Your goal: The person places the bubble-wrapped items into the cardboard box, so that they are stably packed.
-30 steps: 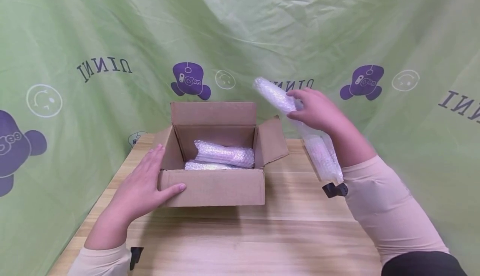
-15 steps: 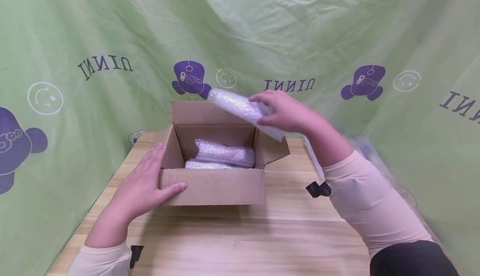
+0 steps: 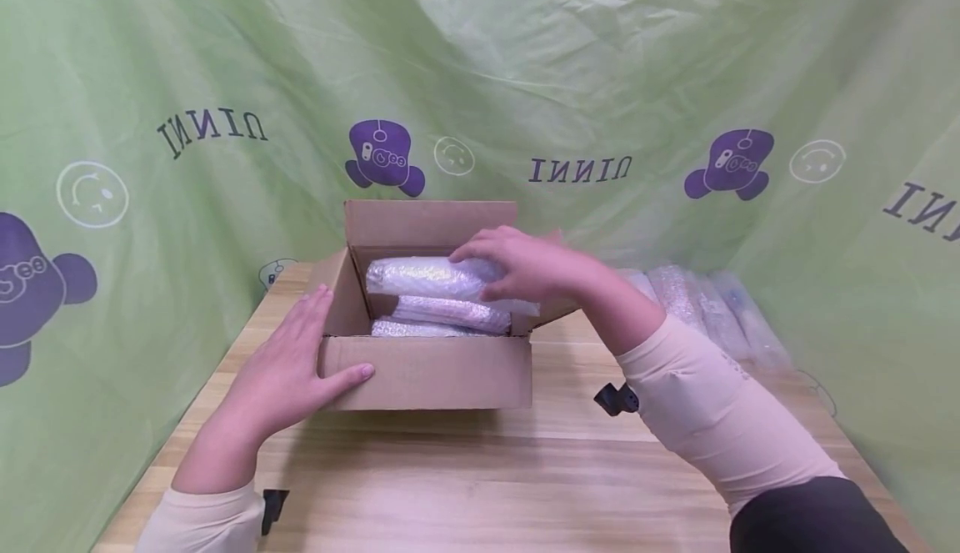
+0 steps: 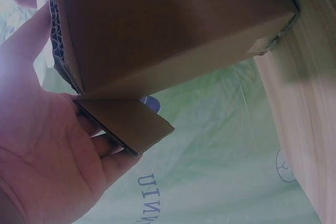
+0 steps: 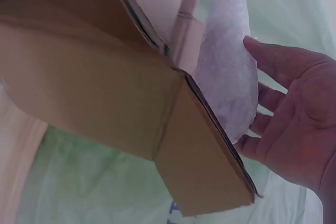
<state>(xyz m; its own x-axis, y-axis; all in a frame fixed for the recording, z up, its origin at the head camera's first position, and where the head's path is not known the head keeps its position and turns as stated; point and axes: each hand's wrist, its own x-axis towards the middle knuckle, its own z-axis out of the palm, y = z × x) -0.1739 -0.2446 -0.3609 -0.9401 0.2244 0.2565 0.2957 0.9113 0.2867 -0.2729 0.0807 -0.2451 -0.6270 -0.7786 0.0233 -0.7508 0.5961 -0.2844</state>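
Note:
My right hand (image 3: 517,265) holds a bubble-wrapped package (image 3: 412,276) from above, thumb on one side and fingers on the other. The package hangs level over the open cardboard box (image 3: 427,374), above two more bubble-wrapped packages (image 3: 450,313) lying inside. In the right wrist view the held package (image 5: 228,66) shows behind the box's side flap (image 5: 202,161). My left hand (image 3: 281,369) rests at the near left corner of the box, thumb stretched across the front flap and fingers extended along the left flap (image 4: 126,124).
Several bubble-wrapped packages (image 3: 720,311) lie side by side at the table's right back, partly hidden by the right arm. The wooden table (image 3: 450,478) reaches back to a green printed curtain (image 3: 600,52). All the box flaps stand spread outward.
My right hand has carried its package leftward and down from the right side to over the box, turning it level. The left hand and box have stayed put.

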